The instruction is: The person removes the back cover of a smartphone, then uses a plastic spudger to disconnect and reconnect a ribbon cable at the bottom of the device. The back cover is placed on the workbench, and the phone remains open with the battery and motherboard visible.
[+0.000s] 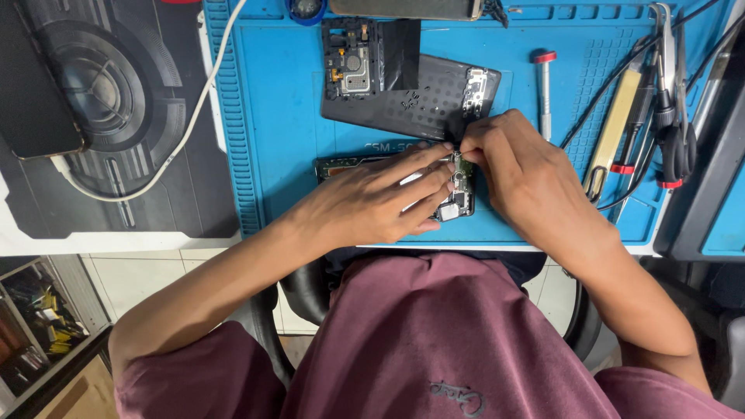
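Blue mat [279, 109], open phone [458, 198] under both hands.
Left hand [372, 202] steadies it; right hand [520, 167] fingers pinch a small part at their tips — keep pressure light.

opened phone [458, 203] mostly under hands, pinched part too small

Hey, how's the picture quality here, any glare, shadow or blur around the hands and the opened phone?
Head view: even, bright light; the left hand and right hand are sharp, casting only soft shadow on the opened phone. Mild sheen on the dark back cover and blue mat; edges bow slightly; the lower-left shelf is dim and soft.
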The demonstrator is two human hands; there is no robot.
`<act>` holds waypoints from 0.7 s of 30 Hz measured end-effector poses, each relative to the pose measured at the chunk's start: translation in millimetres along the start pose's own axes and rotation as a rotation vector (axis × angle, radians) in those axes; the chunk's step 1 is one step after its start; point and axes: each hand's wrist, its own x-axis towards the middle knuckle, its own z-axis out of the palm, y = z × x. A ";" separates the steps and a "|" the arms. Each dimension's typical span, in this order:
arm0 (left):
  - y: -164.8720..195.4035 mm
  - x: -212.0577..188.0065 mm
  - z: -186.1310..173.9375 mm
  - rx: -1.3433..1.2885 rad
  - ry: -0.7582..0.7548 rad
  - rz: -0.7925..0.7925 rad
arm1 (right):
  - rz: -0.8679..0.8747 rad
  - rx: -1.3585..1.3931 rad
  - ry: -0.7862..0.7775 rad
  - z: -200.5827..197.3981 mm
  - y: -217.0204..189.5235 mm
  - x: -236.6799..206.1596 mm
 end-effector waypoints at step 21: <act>-6.3 1.0 -5.8 0.005 -0.050 0.007 | 0.180 0.034 0.063 -64.1 6.0 -1.7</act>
